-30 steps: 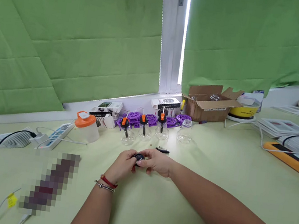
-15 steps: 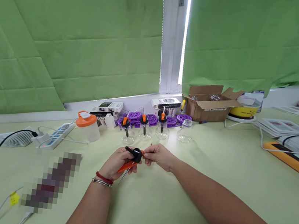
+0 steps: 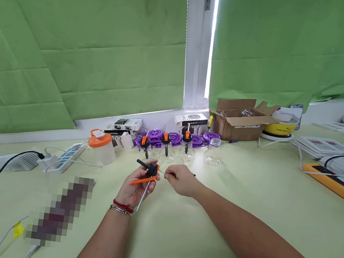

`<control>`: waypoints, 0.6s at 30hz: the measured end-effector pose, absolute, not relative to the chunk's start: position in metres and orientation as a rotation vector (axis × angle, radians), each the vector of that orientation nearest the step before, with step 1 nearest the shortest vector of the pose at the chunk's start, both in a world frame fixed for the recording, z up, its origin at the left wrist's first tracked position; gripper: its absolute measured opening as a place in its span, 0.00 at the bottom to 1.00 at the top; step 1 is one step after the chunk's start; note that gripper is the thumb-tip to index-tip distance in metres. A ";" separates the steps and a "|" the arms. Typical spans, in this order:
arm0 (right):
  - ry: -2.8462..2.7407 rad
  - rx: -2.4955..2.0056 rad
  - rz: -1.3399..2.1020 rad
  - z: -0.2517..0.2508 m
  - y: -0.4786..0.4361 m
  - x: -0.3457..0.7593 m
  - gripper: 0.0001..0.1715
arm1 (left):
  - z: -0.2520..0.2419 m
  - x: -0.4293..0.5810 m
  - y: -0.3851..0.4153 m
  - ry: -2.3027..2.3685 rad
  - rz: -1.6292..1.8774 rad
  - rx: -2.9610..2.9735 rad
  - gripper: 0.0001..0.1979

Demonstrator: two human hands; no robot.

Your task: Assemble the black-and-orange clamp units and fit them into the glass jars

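My left hand (image 3: pixel 131 189) is closed around a black-and-orange bottle top (image 3: pixel 152 169). A black tube sticks out of it to the left, an orange lever lies below, and a metal rod (image 3: pixel 142 196) points down toward me. Just right of it, my right hand (image 3: pixel 182 180) pinches a thin metal pin (image 3: pixel 161 171) that reaches to the top's orange side; its far end is hard to make out. Behind my hands stand clear bottles fitted with similar tops, one with the orange-and-black top (image 3: pixel 187 136). Beside them is a clear bottle (image 3: pixel 213 153) with an uncovered neck.
Purple plastic parts (image 3: pixel 175 139) and small printed boxes lie along the wall. An open cardboard box (image 3: pixel 239 123) stands at the back right. On the left are an orange-lidded cup (image 3: pixel 102 147), a power strip (image 3: pixel 70 155) and cables. A small dark item (image 3: pixel 193 175) lies behind my right wrist.
My left hand has shifted slightly left and tilted the bottle top. My right fingers have drawn apart from its orange side, and a thin pin now shows between them.
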State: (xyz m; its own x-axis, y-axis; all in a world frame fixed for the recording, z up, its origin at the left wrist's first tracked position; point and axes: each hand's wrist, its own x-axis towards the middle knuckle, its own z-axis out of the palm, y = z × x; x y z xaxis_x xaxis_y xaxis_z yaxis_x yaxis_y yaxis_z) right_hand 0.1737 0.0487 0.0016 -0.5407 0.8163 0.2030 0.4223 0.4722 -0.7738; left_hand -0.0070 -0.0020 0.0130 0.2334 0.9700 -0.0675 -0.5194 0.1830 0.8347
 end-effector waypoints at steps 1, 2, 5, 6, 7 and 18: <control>-2.207 -1.024 0.838 0.001 0.049 0.175 0.10 | 0.014 -0.009 -0.002 0.692 1.197 0.767 0.18; -2.265 -1.053 0.758 0.000 0.050 0.176 0.10 | 0.015 -0.011 -0.001 0.688 1.215 0.741 0.18; -2.401 -1.299 0.563 -0.006 0.052 0.175 0.10 | 0.020 -0.022 0.002 0.691 1.357 0.658 0.15; -2.413 -1.394 0.523 -0.008 0.052 0.173 0.09 | 0.021 -0.025 0.002 0.699 1.418 0.640 0.14; -2.410 -1.470 0.496 -0.011 0.053 0.170 0.09 | 0.022 -0.027 0.003 0.719 1.464 0.631 0.12; -2.230 -1.451 0.547 -0.020 0.053 0.148 0.18 | 0.007 -0.008 0.009 1.144 1.474 0.757 0.16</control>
State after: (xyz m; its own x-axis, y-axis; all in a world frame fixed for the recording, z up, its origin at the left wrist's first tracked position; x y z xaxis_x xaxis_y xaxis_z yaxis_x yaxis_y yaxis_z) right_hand 0.1485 0.0533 -0.0197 -0.3659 0.9210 0.1335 0.7549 0.3776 -0.5362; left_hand -0.0075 0.0092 0.0068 -0.2261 0.9667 -0.1201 -0.3561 0.0328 0.9339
